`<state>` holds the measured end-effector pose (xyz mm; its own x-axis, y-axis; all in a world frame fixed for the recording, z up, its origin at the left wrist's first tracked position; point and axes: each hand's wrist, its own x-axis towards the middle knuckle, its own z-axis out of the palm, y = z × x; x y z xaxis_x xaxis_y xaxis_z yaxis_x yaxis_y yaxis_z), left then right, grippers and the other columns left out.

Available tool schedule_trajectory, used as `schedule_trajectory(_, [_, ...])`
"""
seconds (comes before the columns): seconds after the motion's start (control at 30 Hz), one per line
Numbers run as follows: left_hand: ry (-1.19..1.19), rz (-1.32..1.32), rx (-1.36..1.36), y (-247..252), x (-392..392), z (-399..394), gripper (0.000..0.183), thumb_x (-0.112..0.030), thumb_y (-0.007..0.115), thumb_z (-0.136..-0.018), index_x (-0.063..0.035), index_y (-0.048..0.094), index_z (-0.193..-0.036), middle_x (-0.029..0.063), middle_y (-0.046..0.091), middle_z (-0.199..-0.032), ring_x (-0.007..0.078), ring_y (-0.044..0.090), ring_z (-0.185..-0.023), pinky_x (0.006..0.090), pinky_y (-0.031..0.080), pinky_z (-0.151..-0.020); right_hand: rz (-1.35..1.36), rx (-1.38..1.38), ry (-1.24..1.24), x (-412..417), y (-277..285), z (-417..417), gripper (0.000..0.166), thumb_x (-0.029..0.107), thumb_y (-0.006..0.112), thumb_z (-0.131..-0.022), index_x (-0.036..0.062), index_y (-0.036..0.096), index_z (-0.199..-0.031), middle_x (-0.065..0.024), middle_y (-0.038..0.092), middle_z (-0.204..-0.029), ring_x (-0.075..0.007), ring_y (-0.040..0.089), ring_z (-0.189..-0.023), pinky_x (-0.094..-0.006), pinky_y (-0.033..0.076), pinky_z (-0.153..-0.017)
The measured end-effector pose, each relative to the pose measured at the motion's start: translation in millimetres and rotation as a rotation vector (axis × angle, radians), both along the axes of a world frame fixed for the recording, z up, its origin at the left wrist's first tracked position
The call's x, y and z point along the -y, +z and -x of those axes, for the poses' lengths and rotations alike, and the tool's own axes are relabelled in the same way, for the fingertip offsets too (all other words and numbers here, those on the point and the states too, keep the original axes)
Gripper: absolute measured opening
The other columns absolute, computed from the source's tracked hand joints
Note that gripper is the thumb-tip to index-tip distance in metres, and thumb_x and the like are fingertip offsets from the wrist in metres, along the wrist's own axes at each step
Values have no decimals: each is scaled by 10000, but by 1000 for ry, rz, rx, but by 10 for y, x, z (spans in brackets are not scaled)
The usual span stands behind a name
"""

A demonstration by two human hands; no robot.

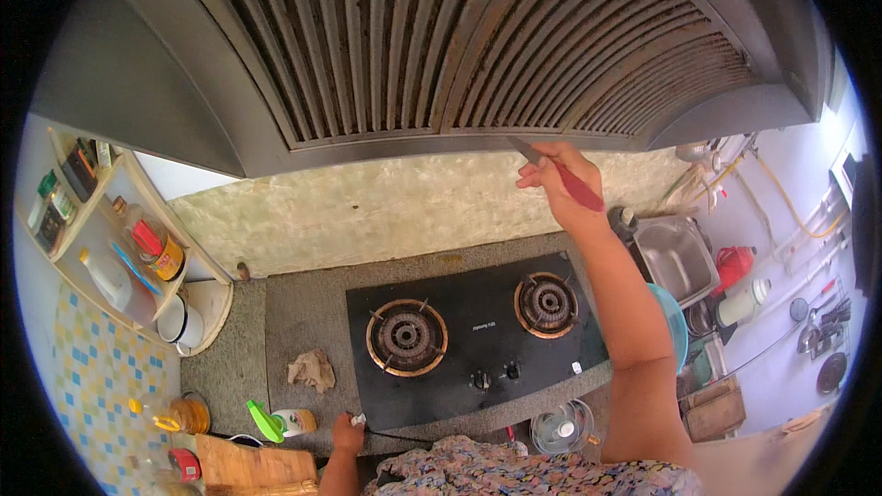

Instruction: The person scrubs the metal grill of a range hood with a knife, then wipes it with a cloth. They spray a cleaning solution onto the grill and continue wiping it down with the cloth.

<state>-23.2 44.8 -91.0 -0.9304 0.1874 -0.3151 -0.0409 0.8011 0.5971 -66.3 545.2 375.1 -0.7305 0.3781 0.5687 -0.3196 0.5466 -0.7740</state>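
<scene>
My right hand [568, 176] is raised under the range hood [386, 146] and holds a knife by its red handle [582, 191]. The dark blade [525, 149] points up and left, its tip at the hood's lower front rim. Above it, the slatted hood filters [551, 48] carry brown, greasy residue. Low at the counter's front edge, my left hand [349, 432] is closed around a small white wad [358, 420], perhaps tissue. Close to that hand stand a spray bottle [293, 422] with a green trigger head and a crumpled beige cloth [312, 370].
Below the hood lies a black two-burner gas hob [475, 358]. A steel sink [675, 258] and a turquoise basin [677, 324] are on the right. At left are a shelf [89, 210] with bottles, an oil jug [189, 415] and a wooden cutting board [255, 468]. A glass lid [551, 424] lies near the front.
</scene>
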Motion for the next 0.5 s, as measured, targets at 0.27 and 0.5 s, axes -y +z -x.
schedule_trajectory(0.27, [271, -375, 154, 431, -105, 193, 281, -266, 634, -917, -1, 625, -1011, 129, 662, -905, 256, 637, -843, 388, 492, -731, 544, 36, 171, 472, -302, -641, 254, 100, 467, -976, -67, 559, -1143, -204, 681, -895, -263, 691, -751, -364, 573, -734])
schedule_trajectory(0.5, [276, -1547, 547, 2147, -1418, 327, 306, -236, 565, -990, -27, 579, -1213, 71, 650, -1094, 149, 625, -969, 263, 497, -807, 466, 154, 381, 1331, -1094, -885, 218, 31, 479, -987, -54, 532, -1181, -186, 679, -945, -216, 703, -799, -329, 574, -758])
